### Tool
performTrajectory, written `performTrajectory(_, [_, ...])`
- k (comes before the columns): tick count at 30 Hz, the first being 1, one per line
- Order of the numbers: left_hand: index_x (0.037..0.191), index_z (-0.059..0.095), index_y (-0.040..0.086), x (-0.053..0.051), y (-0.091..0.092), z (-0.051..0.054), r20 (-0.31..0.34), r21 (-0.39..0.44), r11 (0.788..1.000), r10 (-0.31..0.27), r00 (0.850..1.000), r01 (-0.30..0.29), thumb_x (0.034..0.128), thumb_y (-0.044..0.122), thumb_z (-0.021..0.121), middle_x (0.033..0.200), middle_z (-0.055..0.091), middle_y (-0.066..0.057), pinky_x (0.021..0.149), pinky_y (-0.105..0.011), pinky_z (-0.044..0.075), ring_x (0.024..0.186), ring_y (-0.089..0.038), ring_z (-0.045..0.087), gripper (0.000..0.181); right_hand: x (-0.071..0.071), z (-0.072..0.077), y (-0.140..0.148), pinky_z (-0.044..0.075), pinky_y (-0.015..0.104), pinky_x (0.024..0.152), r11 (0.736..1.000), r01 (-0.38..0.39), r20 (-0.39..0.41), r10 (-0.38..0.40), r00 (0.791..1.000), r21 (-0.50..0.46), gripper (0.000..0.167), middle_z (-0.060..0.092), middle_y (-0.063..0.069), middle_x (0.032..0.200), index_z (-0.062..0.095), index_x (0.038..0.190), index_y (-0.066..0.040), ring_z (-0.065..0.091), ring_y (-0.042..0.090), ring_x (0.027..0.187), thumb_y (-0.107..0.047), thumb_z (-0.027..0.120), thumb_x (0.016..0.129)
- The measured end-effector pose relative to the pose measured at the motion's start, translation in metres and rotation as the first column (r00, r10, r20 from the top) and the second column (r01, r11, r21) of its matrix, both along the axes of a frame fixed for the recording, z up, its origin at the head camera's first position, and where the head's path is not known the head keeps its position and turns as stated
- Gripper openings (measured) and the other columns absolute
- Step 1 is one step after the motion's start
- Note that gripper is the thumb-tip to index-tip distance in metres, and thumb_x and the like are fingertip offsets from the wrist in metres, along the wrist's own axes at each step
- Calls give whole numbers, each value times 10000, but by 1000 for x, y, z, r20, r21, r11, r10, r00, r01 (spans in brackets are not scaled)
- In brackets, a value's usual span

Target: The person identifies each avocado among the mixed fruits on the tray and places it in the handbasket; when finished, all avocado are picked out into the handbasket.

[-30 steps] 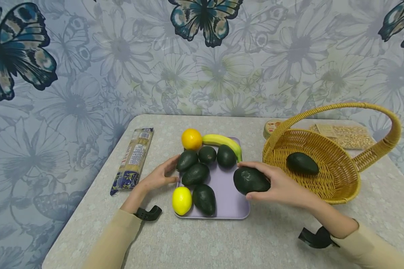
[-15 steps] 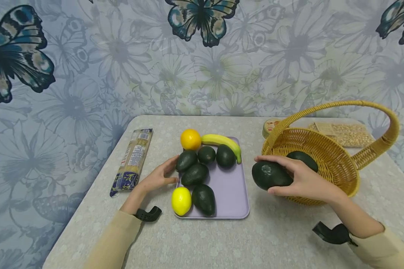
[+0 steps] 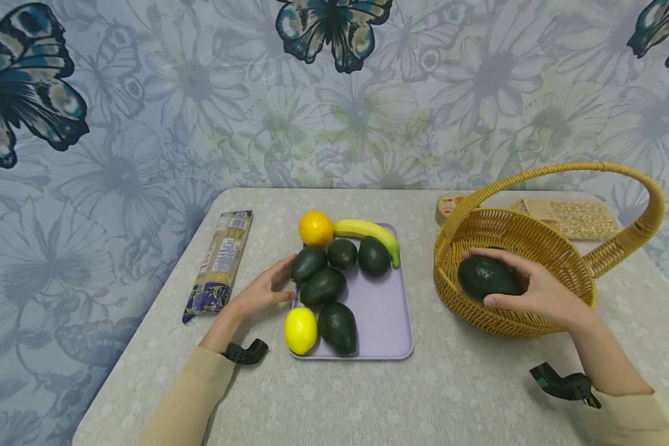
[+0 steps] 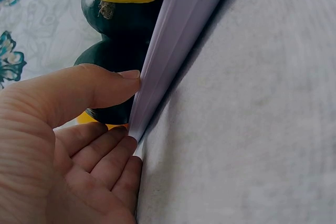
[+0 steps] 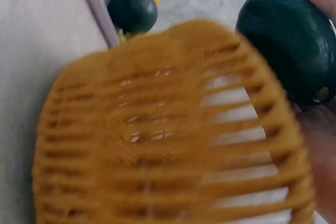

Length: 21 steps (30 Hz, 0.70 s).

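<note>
The avocado [image 3: 486, 277] is in the right hand [image 3: 537, 294] of the person, and from my distant place the head view shows it over the mouth of the wicker basket [image 3: 482, 317]. The thumb lies on its near side and the fingers curl round the far side; whether it touches the bottom of the basket, I cannot tell. The left hand [image 3: 261, 288] is at the left edge of the purple tray [image 3: 381, 316], its thumb and fingers spread apart. The tray carries five other avocados [image 3: 323, 287], a lemon [image 3: 301, 330] in the near left corner and a banana [image 3: 368, 230] along the far side; an orange [image 3: 315, 228] sits at the far left corner. A long packet [image 3: 217, 266] lies on the table [image 3: 345, 396], left of these.

In the left wrist view I see the thumb tip at the tray's rim, while the other fingers lie side by side, slightly bent, along its outer side.

In the right wrist view the woven basket (quite blurred) covers the middle. The avocado is at the upper right, with the thumb against it; how the remaining fingers lie, I cannot tell here.
</note>
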<state>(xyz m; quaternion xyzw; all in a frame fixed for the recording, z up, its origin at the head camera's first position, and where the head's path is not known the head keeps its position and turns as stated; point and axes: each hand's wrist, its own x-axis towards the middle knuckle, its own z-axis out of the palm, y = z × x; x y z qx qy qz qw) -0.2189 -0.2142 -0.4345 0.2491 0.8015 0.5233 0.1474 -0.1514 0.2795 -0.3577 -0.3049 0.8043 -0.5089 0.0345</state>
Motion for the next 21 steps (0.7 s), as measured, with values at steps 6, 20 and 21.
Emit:
performTrajectory(6, [1500, 174, 29, -7, -5, -14, -3, 9, 1000, 11, 1000, -11, 829, -52, 647, 1524, 224, -175, 1134, -456, 177, 1379, -335, 232, 826, -7, -10, 10, 493, 201, 819, 979, 171, 36, -176, 984, 114, 644, 505, 2, 1340, 445, 1408, -147, 539, 91, 1100, -47, 709, 829])
performTrajectory(20, [1494, 164, -1, -8, -3, -15, -10, -9, 1000, 15, 1000, -15, 827, -66, 642, 1518, 217, -205, 1129, -475, 178, 1375, -363, 227, 823, -21, -25, 10, 514, 384, 720, 924, 195, 79, -232, 969, 328, 667, 495, 203, 1278, 413, 1417, -101, 572, 327, 992, -285, 709, 849])
performTrajectory(21, [1497, 169, 15, -8, -3, -15, -10, -12, 1000, 18, 1000, -19, 829, -56, 647, 1521, 222, -190, 1131, -462, 181, 1376, -347, 232, 825, -21, -26, 9, 512, 393, 723, 922, 191, 87, -232, 969, 336, 676, 489, 207, 1281, 410, 1417, -98, 570, 338, 995, -295, 712, 845])
